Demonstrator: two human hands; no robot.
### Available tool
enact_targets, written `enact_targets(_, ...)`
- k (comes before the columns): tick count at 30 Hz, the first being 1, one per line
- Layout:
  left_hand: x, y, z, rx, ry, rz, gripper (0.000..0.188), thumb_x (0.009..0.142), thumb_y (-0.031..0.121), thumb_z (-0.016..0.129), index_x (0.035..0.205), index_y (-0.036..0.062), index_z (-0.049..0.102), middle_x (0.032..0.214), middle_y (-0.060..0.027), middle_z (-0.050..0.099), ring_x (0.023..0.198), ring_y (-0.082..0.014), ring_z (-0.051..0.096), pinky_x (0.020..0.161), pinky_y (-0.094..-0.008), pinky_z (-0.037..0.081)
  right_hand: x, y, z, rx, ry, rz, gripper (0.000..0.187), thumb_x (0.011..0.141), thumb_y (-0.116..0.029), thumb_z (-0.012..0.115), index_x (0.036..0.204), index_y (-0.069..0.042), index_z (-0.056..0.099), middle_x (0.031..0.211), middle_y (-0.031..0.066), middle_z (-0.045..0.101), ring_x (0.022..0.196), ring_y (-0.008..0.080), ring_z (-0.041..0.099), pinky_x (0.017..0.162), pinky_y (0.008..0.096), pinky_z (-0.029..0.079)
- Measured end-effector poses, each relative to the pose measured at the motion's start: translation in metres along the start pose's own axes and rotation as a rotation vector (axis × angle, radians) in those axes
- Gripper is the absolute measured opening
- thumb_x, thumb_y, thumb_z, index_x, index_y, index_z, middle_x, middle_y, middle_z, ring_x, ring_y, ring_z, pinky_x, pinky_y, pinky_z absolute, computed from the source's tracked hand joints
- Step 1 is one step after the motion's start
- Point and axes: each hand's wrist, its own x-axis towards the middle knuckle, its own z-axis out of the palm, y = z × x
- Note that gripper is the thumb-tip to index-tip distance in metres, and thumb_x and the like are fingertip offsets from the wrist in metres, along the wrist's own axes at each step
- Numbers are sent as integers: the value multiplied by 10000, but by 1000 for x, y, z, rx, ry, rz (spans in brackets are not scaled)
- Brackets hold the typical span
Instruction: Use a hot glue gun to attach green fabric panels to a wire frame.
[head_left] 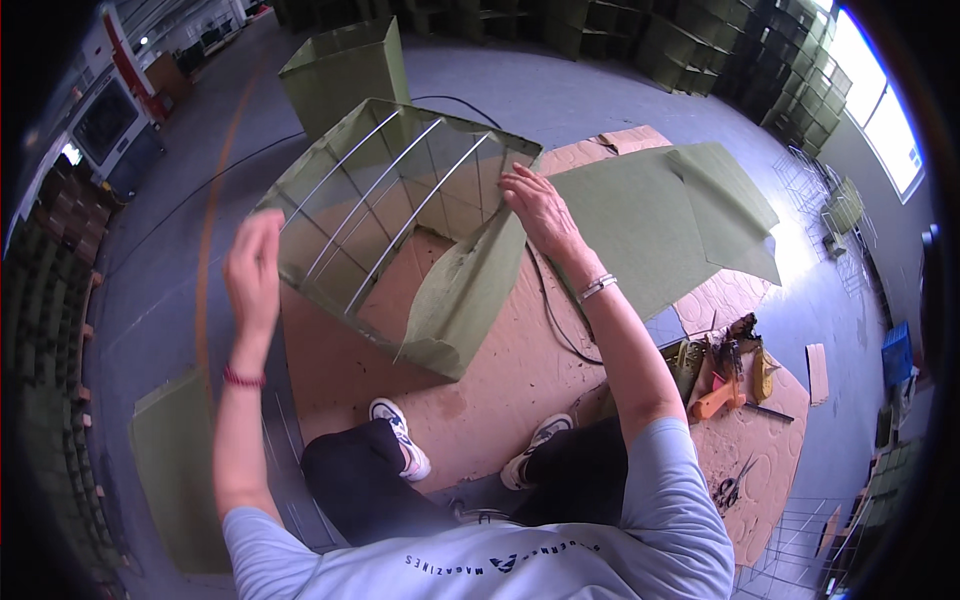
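Note:
Between my arms stands a wire-framed box (310, 237) covered in green felt-like cloth. Silver wire rods cross its open top, and a loose cloth flap (470, 285) hangs in on the near right side. My right hand (545, 212) is closed over the right part of the rim, its fingers bent onto the cloth edge. Beside the left corner is my left hand (252, 268), its fingers close together and slightly blurred. Whether they grip the rim is unclear.
Cardboard (450, 430) lies under the box. Green cloth sheets (635, 225) lie to the right. Another green box (345, 75) stands behind. At right are an orange-handled tool (718, 400) and scissors (733, 490). A black cable (560, 325) crosses the floor. Wire frames (810, 535) lie lower right.

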Motion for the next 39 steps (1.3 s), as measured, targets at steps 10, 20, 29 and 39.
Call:
enact_targets(10, -135, 72, -34, -50, -92, 42, 57, 847, 21, 631, 889, -11, 651, 904, -117, 644, 873, -288, 634, 768, -363, 517, 8, -13, -38, -405, -322, -429, 394, 790, -418, 658, 866, -33, 622, 858, 91, 589, 922, 249, 564, 773, 362, 509)
enact_targets(20, -154, 93, -30, -180, -27, -58, 68, 862, 40, 632, 912, -4, 644, 926, -104, 652, 898, -271, 631, 790, -345, 507, -70, -66, -72, -343, -389, -278, 284, 815, -316, 648, 789, -39, 594, 774, 91, 580, 785, 269, 577, 725, 378, 478)
enact_targets(29, -168, 87, -30, -236, 27, -246, 190, 948, 66, 521, 1086, -9, 627, 1116, -113, 635, 1050, -240, 603, 913, -328, 465, -173, -64, -152, -401, 123, 33, 384, 836, -153, 670, 1199, -62, 579, 1167, 134, 617, 1115, 305, 565, 955, 388, 457)
enact_targets(39, -162, 25, -24, -304, 104, -308, 228, 982, 121, 484, 1018, -53, 628, 1010, -116, 636, 913, -205, 595, 844, -331, 491, -642, -132, -355, -1029, 519, 1452, 250, 903, -256, 573, 957, -27, 656, 899, 216, 661, 824, 377, 651, 730, 431, 510)
